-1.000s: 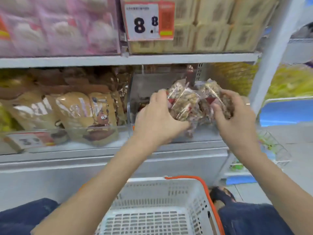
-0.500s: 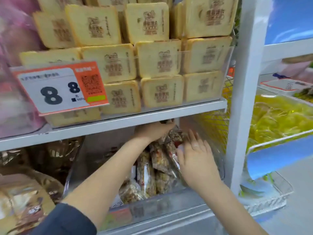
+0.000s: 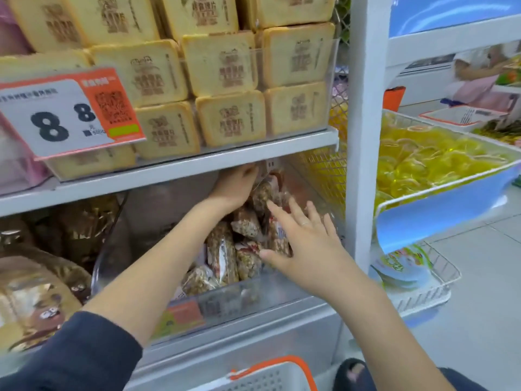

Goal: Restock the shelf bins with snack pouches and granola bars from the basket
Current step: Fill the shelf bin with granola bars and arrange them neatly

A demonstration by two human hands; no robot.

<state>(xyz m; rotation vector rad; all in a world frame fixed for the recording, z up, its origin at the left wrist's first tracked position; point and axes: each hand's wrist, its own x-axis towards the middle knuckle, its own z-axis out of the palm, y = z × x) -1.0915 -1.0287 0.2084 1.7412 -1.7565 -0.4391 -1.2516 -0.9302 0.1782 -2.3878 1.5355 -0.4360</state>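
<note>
The granola bars [image 3: 222, 255] stood packed in the clear bin [image 3: 253, 294] under the shelf [image 3: 197, 165]. The left hand [image 3: 235, 184] reached deep behind them, its grip hidden, so I could not tell. The right hand [image 3: 304, 244] lay flat, fingers spread, against the front pouches. Light, crinkly, slippery wrappers; best pinched at their sealed ends.

Bright, even store lighting with soft shadows under the shelf [image 3: 197, 165]; wide-angle bending and slight blur at edges.
</note>
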